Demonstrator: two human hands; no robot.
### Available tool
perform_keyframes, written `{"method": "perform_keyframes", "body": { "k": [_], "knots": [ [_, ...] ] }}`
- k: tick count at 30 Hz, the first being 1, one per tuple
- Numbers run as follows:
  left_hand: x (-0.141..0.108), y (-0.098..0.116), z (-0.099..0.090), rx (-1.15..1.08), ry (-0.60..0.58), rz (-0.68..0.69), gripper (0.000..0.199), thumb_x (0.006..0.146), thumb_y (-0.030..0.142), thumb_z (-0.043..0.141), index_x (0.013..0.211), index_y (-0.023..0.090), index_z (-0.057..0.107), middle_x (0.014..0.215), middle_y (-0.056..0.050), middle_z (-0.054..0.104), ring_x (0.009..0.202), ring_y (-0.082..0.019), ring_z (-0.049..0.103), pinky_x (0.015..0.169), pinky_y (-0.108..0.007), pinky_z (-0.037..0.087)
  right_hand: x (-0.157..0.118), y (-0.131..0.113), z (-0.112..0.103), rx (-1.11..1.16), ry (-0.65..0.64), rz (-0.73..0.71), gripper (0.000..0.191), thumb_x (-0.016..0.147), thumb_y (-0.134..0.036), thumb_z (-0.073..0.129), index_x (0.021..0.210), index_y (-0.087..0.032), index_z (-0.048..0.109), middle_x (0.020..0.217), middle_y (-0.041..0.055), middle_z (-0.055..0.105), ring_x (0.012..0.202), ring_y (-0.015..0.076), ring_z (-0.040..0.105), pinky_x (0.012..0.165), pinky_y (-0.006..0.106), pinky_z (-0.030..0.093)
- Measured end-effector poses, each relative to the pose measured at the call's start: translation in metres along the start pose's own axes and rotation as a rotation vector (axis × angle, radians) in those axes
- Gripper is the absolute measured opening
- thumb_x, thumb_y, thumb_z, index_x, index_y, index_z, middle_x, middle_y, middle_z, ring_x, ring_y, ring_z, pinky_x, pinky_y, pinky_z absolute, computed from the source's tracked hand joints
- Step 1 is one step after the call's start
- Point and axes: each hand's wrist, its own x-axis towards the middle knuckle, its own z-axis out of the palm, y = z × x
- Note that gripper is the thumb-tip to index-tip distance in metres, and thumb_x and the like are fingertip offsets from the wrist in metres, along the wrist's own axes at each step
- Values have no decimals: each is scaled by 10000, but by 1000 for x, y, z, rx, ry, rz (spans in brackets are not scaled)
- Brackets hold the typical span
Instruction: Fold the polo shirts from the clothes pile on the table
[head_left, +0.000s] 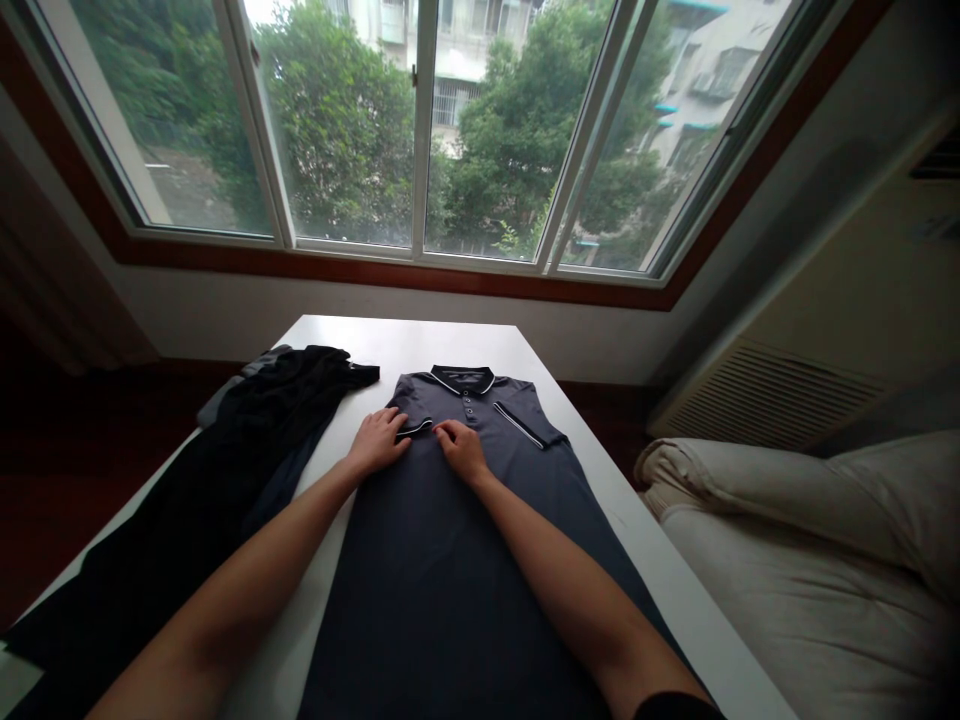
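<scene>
Left hand (pixel 377 441) spreading fingers on dark-grey, black-collared fabric polo shirt (pixel 439 545); right hand (pixel 462 452) pinching white-striped sleeve cuff (pixel 415 430); white desk (pixel 405 335) extending beyond collar.

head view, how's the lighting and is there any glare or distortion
Head view: daylight enters through the window and the near end of the polo shirt is dim; head view: pale glare on the far end of the table; head view: window sides splay outward, looking stretched.
</scene>
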Motion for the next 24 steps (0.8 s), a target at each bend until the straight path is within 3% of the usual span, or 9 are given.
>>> {"method": "perform_keyframes", "body": {
  "k": [4,7,10,15,19,24],
  "knots": [
    [4,-17,11,18,-7,-147,556,959,442,560,1483,258,527,1612,-119,431,1493,-320,343,1217,-463,221,-2,-2,2,-22,-26,-16,254,976,-353,527,977,-233,751,994,52,751,941,217,684,878,310,521],
    [6,-24,12,44,54,-189,566,939,399,567,1477,226,536,1562,-146,483,1445,-318,403,1194,-433,260,-3,-2,1,-21,-37,-24,258,976,-349,521,975,-228,749,1000,53,749,938,212,683,879,308,517],
    [6,-29,3,49,83,-189,623,914,454,592,1488,217,536,1453,-158,569,1348,-335,491,1120,-409,354,-1,-2,0,7,-30,-21,260,968,-350,518,970,-226,746,1006,54,749,932,211,681,878,312,515],
    [2,-45,-21,-28,-5,-193,645,890,606,599,1402,214,628,1287,-141,657,1215,-321,593,1016,-354,438,7,0,4,74,-44,84,270,936,-366,534,1005,-218,748,1002,57,744,925,224,682,878,336,526],
    [4,-58,-30,-221,-61,-163,656,882,665,585,1338,202,676,1114,-100,722,1027,-279,676,863,-310,491,9,2,8,104,-64,103,269,920,-362,565,1048,-208,744,1021,58,734,925,218,677,880,342,526],
    [8,-69,-34,-382,10,-295,561,968,619,456,1238,200,713,977,-67,751,900,-238,705,755,-288,482,3,2,8,52,-98,24,220,926,-306,591,1049,-207,744,1064,64,721,969,207,667,903,331,514]
  ]
}}
